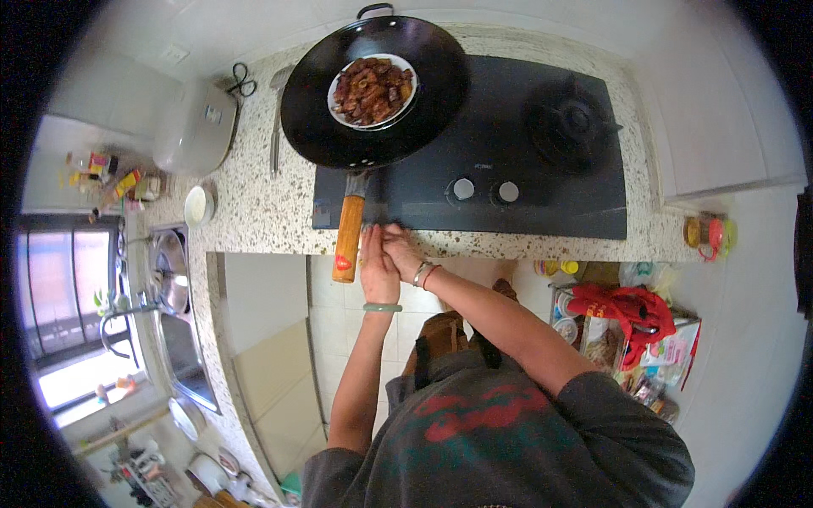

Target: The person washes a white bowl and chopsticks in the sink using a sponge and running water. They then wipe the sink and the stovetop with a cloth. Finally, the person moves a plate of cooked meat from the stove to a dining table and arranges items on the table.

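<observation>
The two bare hands were together just past the front edge of the worktop [250, 207]: the left hand [378, 269], with a green bangle, had its fingers stretched out, and the right hand [400, 247] lay against it. Whether anything sat between the palms, I could not tell. Just left of them ran the wooden handle [347, 241] of the black wok [298, 110] — so close that contact was unclear — its end reaching past that front edge.

The wok stood on the left part of the black hob [542, 216], toward the worktop's back edge. Inside it was a white dish [407, 64], heaped with dark brown chunks of food [373, 91]. A metal spatula [274, 140] lay on the worktop just left of the wok, and black-handled scissors [243, 80] lay nearer the back edge, beside a grey appliance [190, 127]. A white bowl [199, 207] stood near the sink [188, 356].
</observation>
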Demonstrator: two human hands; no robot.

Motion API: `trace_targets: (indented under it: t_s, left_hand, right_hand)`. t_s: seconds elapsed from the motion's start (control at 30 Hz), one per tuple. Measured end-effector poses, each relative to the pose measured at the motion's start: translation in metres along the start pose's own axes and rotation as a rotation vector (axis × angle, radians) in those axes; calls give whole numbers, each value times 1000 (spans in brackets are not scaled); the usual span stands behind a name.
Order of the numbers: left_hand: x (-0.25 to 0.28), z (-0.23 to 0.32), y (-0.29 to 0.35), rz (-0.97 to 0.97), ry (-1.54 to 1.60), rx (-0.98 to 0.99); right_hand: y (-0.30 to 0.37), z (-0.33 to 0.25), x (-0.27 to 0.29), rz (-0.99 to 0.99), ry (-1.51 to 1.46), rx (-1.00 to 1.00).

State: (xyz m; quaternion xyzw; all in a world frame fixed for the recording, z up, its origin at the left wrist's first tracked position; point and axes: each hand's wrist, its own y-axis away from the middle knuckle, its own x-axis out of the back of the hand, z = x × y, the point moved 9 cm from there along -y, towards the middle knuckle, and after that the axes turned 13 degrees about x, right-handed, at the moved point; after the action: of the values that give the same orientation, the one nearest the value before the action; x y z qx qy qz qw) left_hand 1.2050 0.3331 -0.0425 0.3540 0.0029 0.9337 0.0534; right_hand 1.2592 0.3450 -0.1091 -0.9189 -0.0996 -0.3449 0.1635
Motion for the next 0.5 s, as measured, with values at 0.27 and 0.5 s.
trace_targets:
  t_s: [0.27,0.5]
  left_hand:
    - [-50,70,43,-296,30,-200]
    - [-115,84,53,-490,236,-82]
  right_hand:
    - [121,-5,128,681,-284,-460]
    - [135,17,190,680,284,-448]
